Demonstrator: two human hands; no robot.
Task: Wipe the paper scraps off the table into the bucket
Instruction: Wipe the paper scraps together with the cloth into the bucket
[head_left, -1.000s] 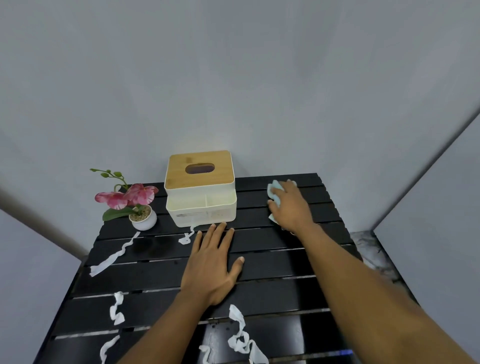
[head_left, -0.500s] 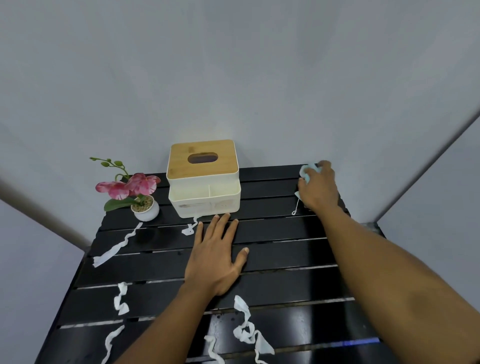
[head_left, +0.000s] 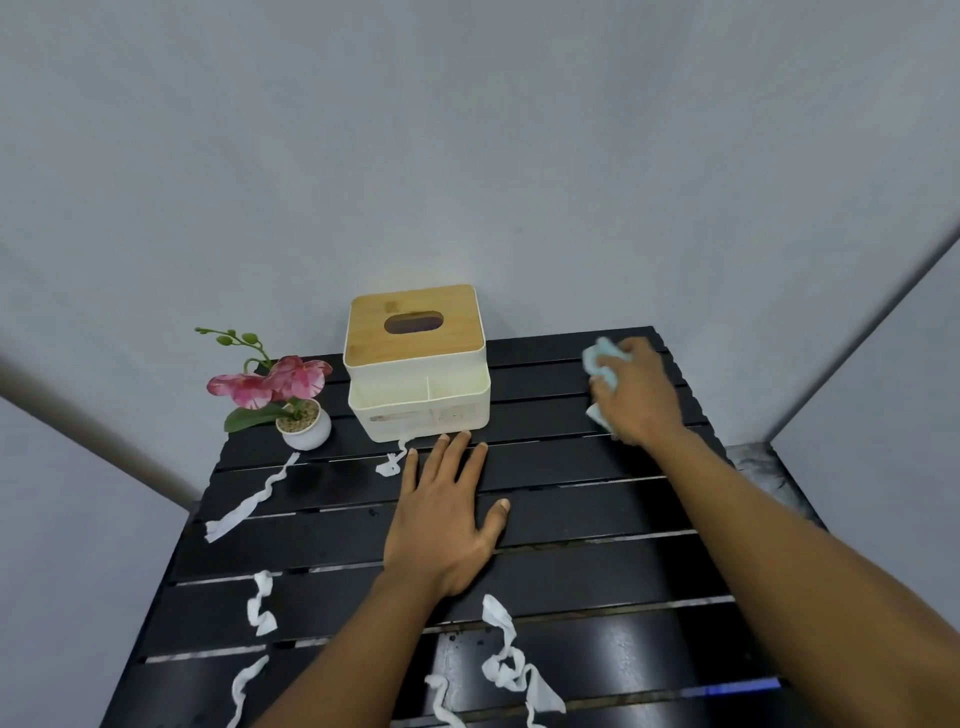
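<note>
Moved: right hand (head_left: 641, 400) and its cloth (head_left: 602, 361) have gone from just beside the tissue box (head_left: 415, 364) a second ago out to the far right slats of the table (head_left: 597, 509); the left hand (head_left: 441, 519) has stayed put.
Right grip: fingers are curled round the bunched pale blue cloth and press it down on the slats; the hand is motion-blurred.
Left grip: palm is flat on the middle of the black table with fingers straight and spread and the thumb out to the side, holding nothing; the fingertips are near the front of the tissue box.
Paper scraps: all lie on the table. A long strip (head_left: 249, 501) runs from the flower pot (head_left: 304, 428) toward the left edge. A small curl (head_left: 390, 462) touches the foot of the tissue box, just beside the left fingertips. A twisted piece (head_left: 260, 603) and a thin strip (head_left: 244, 686) lie at near left. A tangled bunch (head_left: 506, 654) and a short ribbon (head_left: 441, 701) lie near the left forearm.
Tissue box: white body with a wooden lid and an oval slot, standing at the far edge against the wall.
Writing: faint marks on the box's front panel are too blurred to read.
Flower pot: small and white with pink blooms, at far left beside the box.
</note>
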